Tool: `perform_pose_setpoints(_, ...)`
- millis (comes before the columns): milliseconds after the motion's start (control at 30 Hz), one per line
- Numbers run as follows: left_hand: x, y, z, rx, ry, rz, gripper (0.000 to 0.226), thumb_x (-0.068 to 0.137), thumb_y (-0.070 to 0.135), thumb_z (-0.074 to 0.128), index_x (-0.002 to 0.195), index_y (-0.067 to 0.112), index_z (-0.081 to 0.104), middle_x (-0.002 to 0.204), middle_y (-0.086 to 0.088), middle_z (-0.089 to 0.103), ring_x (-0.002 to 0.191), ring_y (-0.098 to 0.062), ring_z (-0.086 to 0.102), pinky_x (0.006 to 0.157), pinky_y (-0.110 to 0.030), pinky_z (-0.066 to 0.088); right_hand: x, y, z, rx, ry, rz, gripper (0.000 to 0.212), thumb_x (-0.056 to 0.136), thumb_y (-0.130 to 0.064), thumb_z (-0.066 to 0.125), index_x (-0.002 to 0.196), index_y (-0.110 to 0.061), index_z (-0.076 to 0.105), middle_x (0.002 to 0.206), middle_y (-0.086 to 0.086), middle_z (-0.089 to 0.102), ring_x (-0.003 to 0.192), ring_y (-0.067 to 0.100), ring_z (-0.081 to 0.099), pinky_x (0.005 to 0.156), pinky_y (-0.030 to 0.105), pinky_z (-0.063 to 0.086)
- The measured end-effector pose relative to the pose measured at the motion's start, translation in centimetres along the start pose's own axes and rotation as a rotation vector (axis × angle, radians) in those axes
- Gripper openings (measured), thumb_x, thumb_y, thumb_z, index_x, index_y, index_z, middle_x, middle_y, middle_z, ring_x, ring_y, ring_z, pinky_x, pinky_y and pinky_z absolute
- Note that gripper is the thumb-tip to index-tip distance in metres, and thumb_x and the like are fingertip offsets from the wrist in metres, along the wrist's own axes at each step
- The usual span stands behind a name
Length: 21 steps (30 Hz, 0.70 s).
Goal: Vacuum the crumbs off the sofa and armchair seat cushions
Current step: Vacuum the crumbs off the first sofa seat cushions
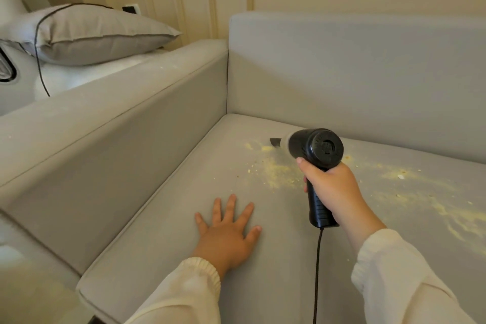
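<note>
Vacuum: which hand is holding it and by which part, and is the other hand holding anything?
Right hand grips the handheld vacuum by its handle; left hand holds nothing.

Left boundary: the armrest (113,123) walls off the seat cushion (163,221) along its whole left edge.
Back boundary: the backrest (355,81) rises straight behind the cushion, closing the corner.
Open cushion: a bare strip runs between the armrest and the left hand (227,231), which lies flat with fingers spread.
Mid-seat obstacles: the handheld vacuum (319,155), gripped by the right hand (332,187), stands over the crumbs (276,171); its cord (317,271) hangs toward the front edge.
Right side: open cushion, crumb-strewn.
Beyond armrest: a pillow (97,34) on a pale surface, possibly a table.
</note>
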State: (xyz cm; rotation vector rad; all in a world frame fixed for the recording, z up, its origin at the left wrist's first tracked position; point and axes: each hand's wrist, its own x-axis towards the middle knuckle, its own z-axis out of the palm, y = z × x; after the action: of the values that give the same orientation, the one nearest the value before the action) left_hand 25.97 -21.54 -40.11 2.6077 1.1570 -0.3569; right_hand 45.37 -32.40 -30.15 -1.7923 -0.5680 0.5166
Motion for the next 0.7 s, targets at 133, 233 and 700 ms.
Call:
perform_pose_setpoints(133, 0.2, -0.1, -0.3, 0.002, -0.032, -0.009, 0.067, 0.098, 0.076, 0.011, 0.158, 0.056, -0.012, 0.171, 0.009, -0.023, 0.157, -0.032, -0.024, 0.116, -0.074, -0.011, -0.4, -0.4, 1.1, 0.004, -0.067, -0.011, 0.028, 0.092, -0.046, 0.076, 0.096, -0.019, 0.074, 0.079, 0.007, 0.077, 0.076, 0.024, 0.075, 0.068, 0.031, 0.056)
perform_pose_setpoints(233, 0.2, 0.0, -0.2, 0.027, -0.047, -0.009, 0.069, 0.098, 0.077, 0.011, 0.158, 0.055, -0.014, 0.17, 0.008, -0.025, 0.156, -0.033, -0.025, 0.115, -0.074, -0.011, -0.6, -0.6, 2.4, -0.035, -0.087, -0.036, 0.029, 0.091, -0.048, 0.077, 0.09, -0.019, 0.073, 0.072, 0.002, 0.076, 0.073, 0.021, 0.075, 0.068, 0.03, 0.054)
perform_pose_setpoints(700, 0.2, -0.2, -0.2, 0.021, -0.048, -0.009, 0.069, 0.098, 0.077, 0.012, 0.158, 0.055, -0.015, 0.17, 0.008, -0.027, 0.156, -0.032, -0.027, 0.115, -0.074, -0.012, -1.4, -2.3, 1.2, -0.072, -0.055, -0.046, 0.03, 0.09, -0.049, 0.077, 0.089, -0.019, 0.075, 0.075, 0.004, 0.078, 0.073, 0.023, 0.077, 0.071, 0.033, 0.059)
